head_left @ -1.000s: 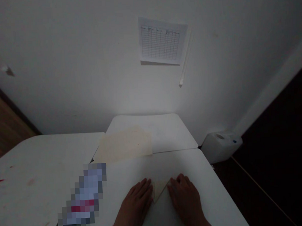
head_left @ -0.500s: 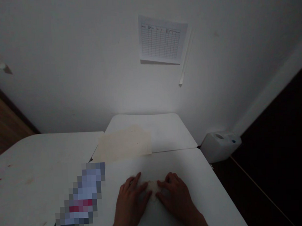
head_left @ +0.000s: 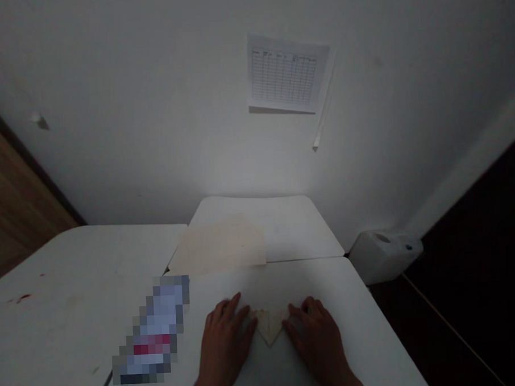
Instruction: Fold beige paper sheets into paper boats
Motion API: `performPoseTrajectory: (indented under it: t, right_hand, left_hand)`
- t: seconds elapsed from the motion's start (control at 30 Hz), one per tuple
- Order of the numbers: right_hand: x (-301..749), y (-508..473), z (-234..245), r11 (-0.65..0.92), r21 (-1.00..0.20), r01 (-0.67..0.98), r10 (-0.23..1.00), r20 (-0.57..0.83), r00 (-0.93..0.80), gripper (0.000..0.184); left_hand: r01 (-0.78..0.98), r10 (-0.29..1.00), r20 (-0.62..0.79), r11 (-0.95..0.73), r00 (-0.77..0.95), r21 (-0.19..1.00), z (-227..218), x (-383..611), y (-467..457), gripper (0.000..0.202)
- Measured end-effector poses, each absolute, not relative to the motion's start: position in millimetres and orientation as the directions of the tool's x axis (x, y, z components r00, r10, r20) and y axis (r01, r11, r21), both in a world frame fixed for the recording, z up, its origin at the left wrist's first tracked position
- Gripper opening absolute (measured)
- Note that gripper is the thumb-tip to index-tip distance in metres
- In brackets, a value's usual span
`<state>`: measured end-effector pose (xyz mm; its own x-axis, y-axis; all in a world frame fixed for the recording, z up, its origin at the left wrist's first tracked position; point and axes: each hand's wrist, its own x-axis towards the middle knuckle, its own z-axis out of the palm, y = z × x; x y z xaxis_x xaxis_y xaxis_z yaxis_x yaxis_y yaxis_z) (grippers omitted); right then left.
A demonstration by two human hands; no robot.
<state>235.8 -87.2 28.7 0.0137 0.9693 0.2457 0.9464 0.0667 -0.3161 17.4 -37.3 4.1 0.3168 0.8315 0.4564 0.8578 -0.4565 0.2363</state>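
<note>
At far left, a brown wood-grained panel [head_left: 19, 198] is meeting the grey-white wall [head_left: 152, 135], where a small white stub [head_left: 36, 118] is sticking out. Below it, a white round-cornered tabletop [head_left: 94, 268] is showing a few dark red smears [head_left: 25, 296]. Moving right, we are finding a long blue-grey item with a red band [head_left: 154, 322] lying slantwise, taking up the space beside our left arm (it is blurred into blocks, so we cannot tell what it is). Beyond it, a thin beige sheet [head_left: 217, 249] is bridging the seam between the white front tabletop [head_left: 357, 331] and the white back tabletop [head_left: 297, 228], covering part of that join.

Our left hand [head_left: 225, 336] is resting half open, thumb and forefinger touching the left corner of a small beige folded paper triangle [head_left: 269, 327]. The triangle is lying on the front tabletop between our hands, its point facing us. Above, a white printed grid sheet [head_left: 284, 72] is hanging on the wall. Our right hand [head_left: 317, 335] is curving half open at the triangle's right corner; whether either hand is pinching or only pressing, we cannot tell. Further right, a thin white strip [head_left: 325, 104] is running down the wall, and a whitish plastic jug [head_left: 382, 258] is standing beside the tables, near the dark floor [head_left: 459, 321].
</note>
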Motion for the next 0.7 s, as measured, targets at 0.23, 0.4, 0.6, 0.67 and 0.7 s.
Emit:
performPoseTrajectory:
  t: [0.23, 0.4, 0.6, 0.67, 0.7]
  right_hand:
    - [235.0, -74.0, 34.9, 0.077, -0.501, 0.862, 0.976, 0.213, 0.037, 0.018]
    - [238.3, -66.2, 40.2, 0.02, -0.666, 0.746, 0.99, 0.118, 0.079, 0.004]
    - [237.7, -59.8, 41.6, 0.052, -0.854, 0.518, 0.981, 0.14, 0.133, 0.014]
    - [231.9, -58.1, 41.3, 0.094, -0.876, 0.473, 0.958, 0.209, 0.197, 0.017]
    - [228.0, -56.8, 40.6, 0.123, -0.883, 0.452, 0.943, 0.246, 0.223, 0.018]
  left_hand:
    - [0.833, 0.823, 0.457, -0.487, 0.338, 0.261, -1.4, 16.1, -35.0, 0.019]
    - [0.802, 0.83, 0.466, -0.49, 0.308, 0.343, -3.0, 16.3, -33.2, 0.016]
    - [0.647, 0.887, 0.462, -0.347, -0.01, 0.679, 10.5, 15.9, -33.1, 0.038]
    - [0.542, 0.925, 0.365, -0.254, -0.105, 0.801, 18.7, 17.2, -30.8, 0.04]
    - [0.467, 0.946, 0.302, -0.214, -0.121, 0.858, 22.4, 18.3, -28.6, 0.04]
